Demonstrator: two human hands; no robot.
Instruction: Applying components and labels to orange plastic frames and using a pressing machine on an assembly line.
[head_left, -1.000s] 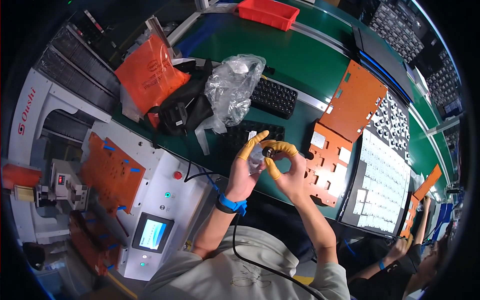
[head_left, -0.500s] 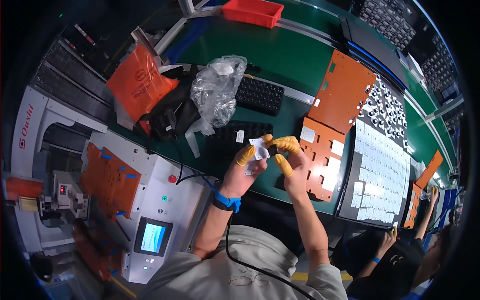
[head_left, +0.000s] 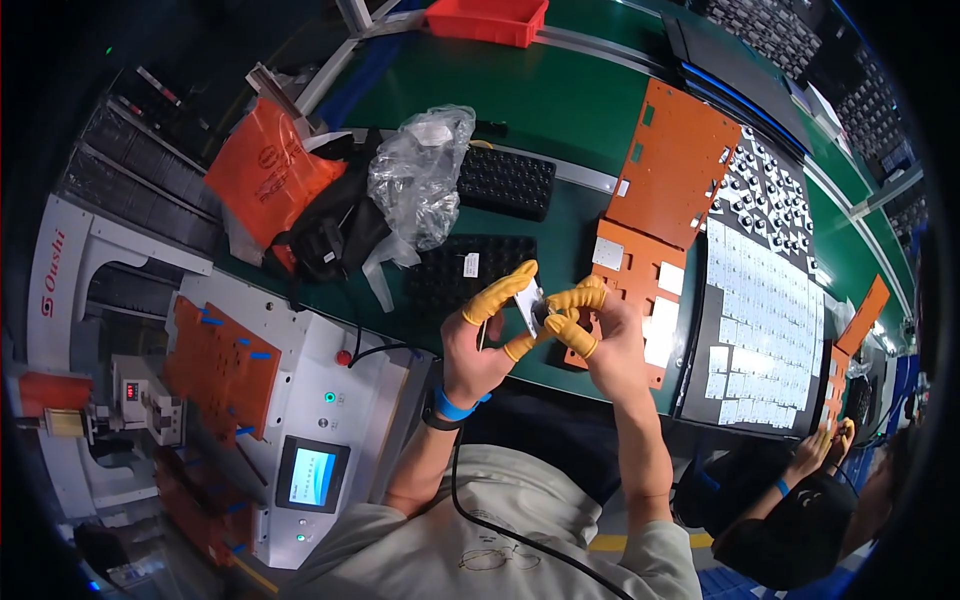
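Observation:
My left hand (head_left: 482, 345), in yellow finger cots with a blue wrist strap below, pinches a small white board (head_left: 526, 298) by its edges between thumb and fingers. My right hand (head_left: 600, 335), also in yellow finger cots, closes on a small black part (head_left: 541, 310) against the board's right face. Fingertips hide most of that part, so its exact kind cannot be told. Both hands are close together over the bench edge. Just right of them lies an orange fixture plate (head_left: 660, 376) with white boards in its recesses; a black pocketed tray (head_left: 440, 268) lies behind the left hand.
An orange lid plate (head_left: 672, 160) adjoins the fixture. Further right are a sheet of white boards (head_left: 755, 330) and boards with black parts (head_left: 765, 200). Clear plastic bags (head_left: 425, 180), another black tray (head_left: 507, 184) and a red bin (head_left: 490, 20) stand behind. A machine (head_left: 290, 400) occupies the left; a co-worker (head_left: 800, 500) the right.
The board has turned edge-on between my hands, and my right fingers have come in against it with the black part. The view has shifted slightly. The co-worker's hands have drawn together.

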